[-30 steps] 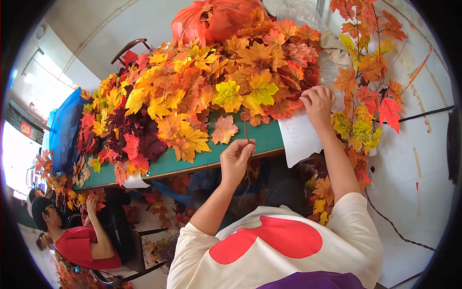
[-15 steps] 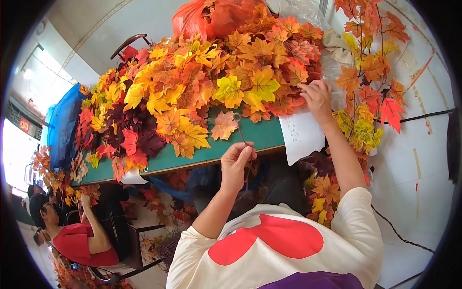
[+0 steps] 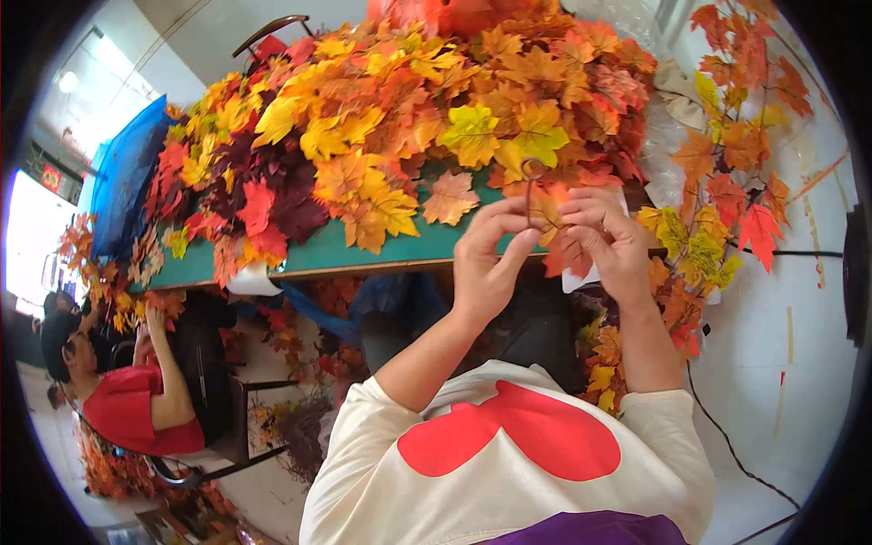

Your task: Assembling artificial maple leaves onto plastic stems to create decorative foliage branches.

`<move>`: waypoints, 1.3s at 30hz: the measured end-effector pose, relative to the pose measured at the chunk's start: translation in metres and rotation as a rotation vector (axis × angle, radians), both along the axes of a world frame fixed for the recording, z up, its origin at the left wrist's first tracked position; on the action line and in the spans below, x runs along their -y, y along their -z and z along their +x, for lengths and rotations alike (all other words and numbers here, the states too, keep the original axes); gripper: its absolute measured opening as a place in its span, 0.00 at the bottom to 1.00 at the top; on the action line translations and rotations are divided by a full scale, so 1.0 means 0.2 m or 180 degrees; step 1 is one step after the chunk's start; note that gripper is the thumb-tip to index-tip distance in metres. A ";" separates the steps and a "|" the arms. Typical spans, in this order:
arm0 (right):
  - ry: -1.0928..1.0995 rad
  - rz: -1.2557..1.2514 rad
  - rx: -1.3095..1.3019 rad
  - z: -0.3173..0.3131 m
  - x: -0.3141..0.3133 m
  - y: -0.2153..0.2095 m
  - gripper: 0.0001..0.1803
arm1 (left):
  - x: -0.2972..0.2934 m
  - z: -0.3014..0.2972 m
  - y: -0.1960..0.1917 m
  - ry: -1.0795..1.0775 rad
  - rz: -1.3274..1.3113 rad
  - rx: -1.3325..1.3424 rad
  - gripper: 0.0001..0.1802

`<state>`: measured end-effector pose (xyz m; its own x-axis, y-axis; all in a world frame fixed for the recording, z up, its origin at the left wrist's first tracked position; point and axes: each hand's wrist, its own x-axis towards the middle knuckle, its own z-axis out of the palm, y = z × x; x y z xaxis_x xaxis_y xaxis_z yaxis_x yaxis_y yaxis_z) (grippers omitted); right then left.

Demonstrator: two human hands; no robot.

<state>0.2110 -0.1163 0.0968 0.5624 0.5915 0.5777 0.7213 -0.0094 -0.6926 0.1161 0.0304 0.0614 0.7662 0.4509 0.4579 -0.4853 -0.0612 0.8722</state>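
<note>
My left hand (image 3: 489, 262) pinches a thin brown stem (image 3: 529, 189) whose upper end curls into a loop. Close beside it, my right hand (image 3: 614, 243) has its fingers closed on an orange-red artificial maple leaf (image 3: 565, 256). The leaf touches or nearly touches the stem, and the fingers partly cover where they meet. Both hands are over the front edge of the green table (image 3: 427, 243). Behind them lies a big heap of artificial maple leaves (image 3: 372, 118) in yellow, orange, red and dark purple. One pale orange leaf (image 3: 450, 198) rests near the edge.
A red plastic bag (image 3: 445, 14) sits behind the heap. Blue plastic (image 3: 129, 182) hangs at the table's left end. Leafy garlands (image 3: 699, 245) hang at the right. A co-worker in a red top (image 3: 145, 409) sits at the lower left. A cable (image 3: 745, 468) crosses the right floor.
My right hand has come from the heap's right side toward my left hand, bringing an orange-red leaf. My left hand has risen slightly with the stem. The view has shifted a little.
</note>
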 end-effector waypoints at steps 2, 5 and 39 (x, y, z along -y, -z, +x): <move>-0.0061 0.0363 -0.0433 -0.05 -0.06 0.06 0.04 | -0.01 -0.01 0.02 0.0186 0.0040 -0.0063 0.04; -0.0161 0.0872 -0.1573 -0.10 -0.13 0.15 0.04 | 0.03 -0.07 0.04 0.1065 -0.1668 -0.0569 0.04; 0.0478 -0.0105 0.0111 -0.20 -0.11 0.18 0.03 | 0.02 -0.11 0.13 -0.0895 0.1318 -0.0483 0.10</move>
<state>0.1717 -0.0943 0.0612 0.6261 0.5211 0.5800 0.7336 -0.1414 -0.6648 0.0942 0.0270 0.0355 0.7131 0.4533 0.5348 -0.2706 -0.5257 0.8065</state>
